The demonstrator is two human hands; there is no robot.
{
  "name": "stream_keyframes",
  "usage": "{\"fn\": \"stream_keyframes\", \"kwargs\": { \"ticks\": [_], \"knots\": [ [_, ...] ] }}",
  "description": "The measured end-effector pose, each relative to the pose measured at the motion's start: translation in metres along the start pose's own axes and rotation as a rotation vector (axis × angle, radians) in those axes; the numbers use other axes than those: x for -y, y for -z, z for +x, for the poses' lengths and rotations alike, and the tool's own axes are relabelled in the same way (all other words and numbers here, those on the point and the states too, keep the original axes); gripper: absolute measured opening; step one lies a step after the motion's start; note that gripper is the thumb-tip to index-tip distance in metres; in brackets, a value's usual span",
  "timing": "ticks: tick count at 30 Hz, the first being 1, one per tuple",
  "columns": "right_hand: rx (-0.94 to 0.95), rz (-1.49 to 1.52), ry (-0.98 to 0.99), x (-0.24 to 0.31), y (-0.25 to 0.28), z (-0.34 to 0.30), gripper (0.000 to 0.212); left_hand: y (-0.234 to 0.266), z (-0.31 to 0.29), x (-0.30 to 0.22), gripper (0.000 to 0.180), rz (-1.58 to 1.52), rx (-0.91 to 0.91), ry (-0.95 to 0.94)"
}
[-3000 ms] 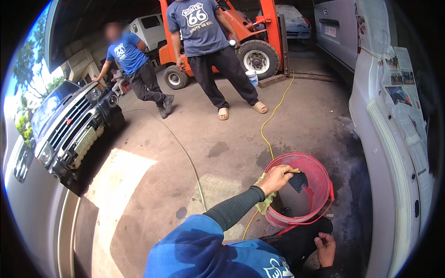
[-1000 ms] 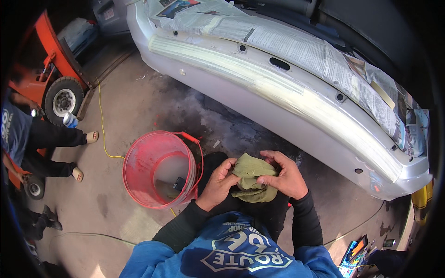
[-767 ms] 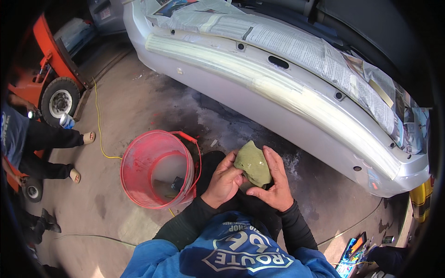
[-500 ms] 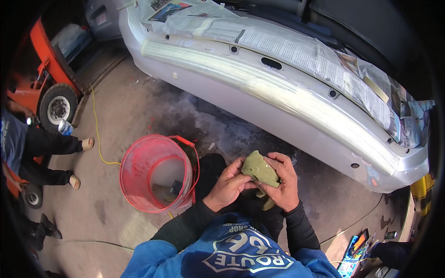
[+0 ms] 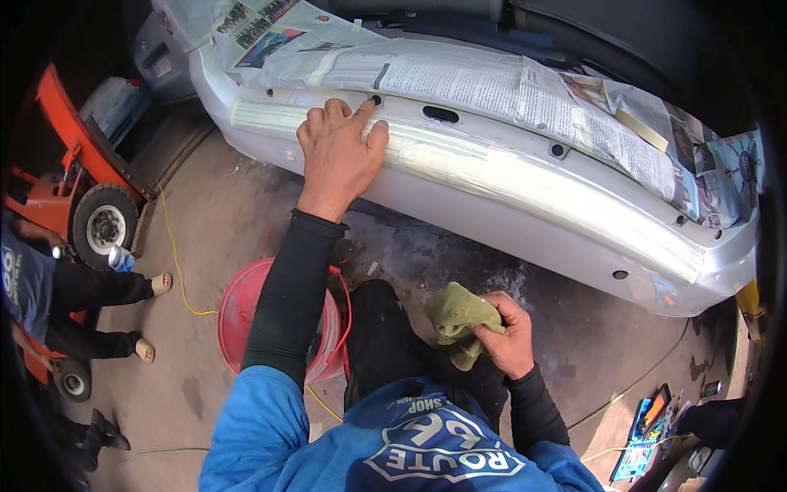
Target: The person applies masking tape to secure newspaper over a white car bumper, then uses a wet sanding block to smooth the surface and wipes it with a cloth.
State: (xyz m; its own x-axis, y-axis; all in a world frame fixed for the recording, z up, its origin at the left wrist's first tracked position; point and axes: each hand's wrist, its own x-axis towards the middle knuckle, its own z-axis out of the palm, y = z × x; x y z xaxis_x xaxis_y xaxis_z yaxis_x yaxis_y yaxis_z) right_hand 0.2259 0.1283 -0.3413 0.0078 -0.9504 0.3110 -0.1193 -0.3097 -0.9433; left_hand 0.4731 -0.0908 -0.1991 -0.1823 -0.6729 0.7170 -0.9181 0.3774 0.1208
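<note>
A long silver car bumper (image 5: 459, 215) stretches across the upper half, with a pale filler strip (image 5: 500, 168) along it. My left hand (image 5: 338, 160) reaches out to its left part, palm down with fingers spread. The fingertips rest on or just over the upper ledge, the index finger beside a small dark hole; exact contact is hard to tell. In front of my body, my right hand (image 5: 510, 340) pinches a crumpled olive-green cloth (image 5: 451, 312), which hangs down in folds over my dark trousers.
Newspaper sheets (image 5: 492, 90) cover the bumper's top edge. My left forearm passes over a red bucket (image 5: 236, 316). A yellow cord (image 5: 170, 246) crosses the floor. Left stand an orange wheeled machine (image 5: 53, 184) and another person (image 5: 33, 275). A blue tool case (image 5: 633, 455) lies lower right.
My left hand has let go of the cloth and moved forward to the bumper. My right hand keeps the cloth, now hanging looser. The view has shifted slightly.
</note>
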Motion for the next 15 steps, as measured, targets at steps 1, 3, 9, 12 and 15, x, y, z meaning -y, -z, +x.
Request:
{"fn": "stream_keyframes", "kwargs": {
  "ticks": [1,3,9,12,15],
  "knots": [
    [-0.004,0.043,-0.101,-0.001,0.002,0.000,0.028,-0.002,-0.002,0.002,0.051,-0.010,0.035,0.041],
    [-0.028,0.132,-0.231,-0.003,0.007,0.000,0.026,-0.003,-0.003,0.007,0.050,-0.026,0.049,0.038],
    [-0.077,0.980,-0.455,-0.006,0.027,-0.006,0.034,0.011,-0.023,-0.006,0.040,-0.315,-0.070,-0.110],
    [-0.204,1.161,-0.486,0.017,0.041,-0.012,0.058,0.015,-0.074,-0.021,0.027,-0.747,0.015,-0.198],
    [-0.465,0.993,-0.137,0.068,0.064,-0.010,0.058,-0.010,-0.129,-0.030,0.018,-1.028,0.352,-0.213]
  ]
}}
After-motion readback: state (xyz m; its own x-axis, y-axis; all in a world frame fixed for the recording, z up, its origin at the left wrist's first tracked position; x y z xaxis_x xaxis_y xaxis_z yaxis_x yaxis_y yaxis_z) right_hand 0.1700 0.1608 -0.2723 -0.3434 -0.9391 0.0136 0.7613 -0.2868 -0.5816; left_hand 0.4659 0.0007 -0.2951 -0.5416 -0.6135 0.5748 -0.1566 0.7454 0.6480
